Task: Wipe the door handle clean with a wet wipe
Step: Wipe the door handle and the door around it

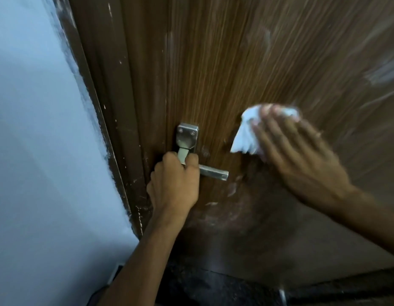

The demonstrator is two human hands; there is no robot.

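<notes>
Steel handle [213,172] clamped in left hand [174,184], fingers curled round its bend below plate [187,134], likely steadying lever for wiping; free end pokes out right. Right hand [297,155] flat, fingers straight, white wipe [244,138] under fingertips, near door [236,62], right of handle, not touching it. Blurred.

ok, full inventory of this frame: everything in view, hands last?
door: 1, brown woodgrain, centre and right
frame: 1, dark brown, left of door
wall: 1, pale blue-grey, far left
plate: 1, silver, two screws, on door's left edge
handle: 1, silver lever, below plate
smears: several, whitish, on door near handle
wipe: 1, white, crumpled, right of plate
floor: dark, bottom edge
left hand: grips handle
right hand: fingers straight, over wipe, blurred
</notes>
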